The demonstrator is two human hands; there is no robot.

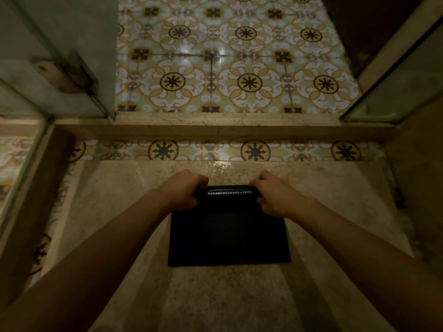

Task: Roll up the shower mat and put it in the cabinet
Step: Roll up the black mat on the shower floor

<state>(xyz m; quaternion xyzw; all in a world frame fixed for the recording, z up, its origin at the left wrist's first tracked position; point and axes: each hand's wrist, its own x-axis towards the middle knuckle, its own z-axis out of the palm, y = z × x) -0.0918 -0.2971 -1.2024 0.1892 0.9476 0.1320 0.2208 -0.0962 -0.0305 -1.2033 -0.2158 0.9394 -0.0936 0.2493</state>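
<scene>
A black shower mat (pixel 229 236) lies on the beige stone shower floor in the lower middle of the head view. Its far edge is curled into a tight roll, and the near part still lies flat. My left hand (pixel 183 190) grips the left end of the roll. My right hand (pixel 275 194) grips the right end. Both hands have their fingers wrapped around the rolled part. No cabinet is in view.
A raised stone threshold (pixel 223 128) crosses the view beyond the mat, with patterned floor tiles (pixel 239 68) past it. A glass door with a metal hinge (pixel 64 73) stands at the left, a glass panel (pixel 395 87) at the right. Shower walls close in on both sides.
</scene>
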